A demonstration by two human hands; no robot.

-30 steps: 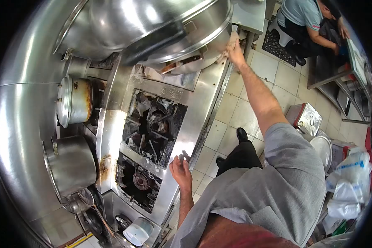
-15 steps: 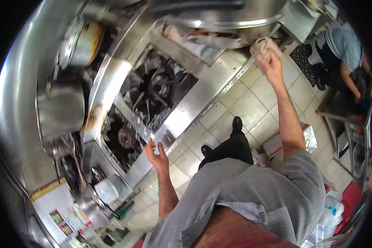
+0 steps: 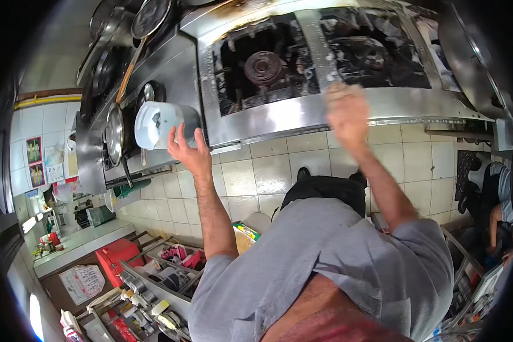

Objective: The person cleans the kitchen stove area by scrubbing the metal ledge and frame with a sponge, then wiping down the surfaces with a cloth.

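Observation:
My left hand (image 3: 191,149) has its fingers spread and holds nothing. It is beside the rim of a white plastic tub (image 3: 164,125) on the steel counter. My right hand (image 3: 347,114), smeared by motion, is closed on a light cloth (image 3: 341,91) at the front edge of the stove (image 3: 268,117). Behind the hands are two blackened burners, the left one (image 3: 264,68) with a round rusty head and the right one (image 3: 373,57) with a dark grate.
Pans with long handles (image 3: 115,134) lie left of the tub. A large steel vessel (image 3: 470,62) stands at the right end of the stove. Another person (image 3: 499,194) is at the far right. Shelves with packets (image 3: 174,268) are at the lower left.
The view has swung left along the stove. My right hand has come away from the large vessel with the cloth, toward the burners. My left hand is now beside the tub.

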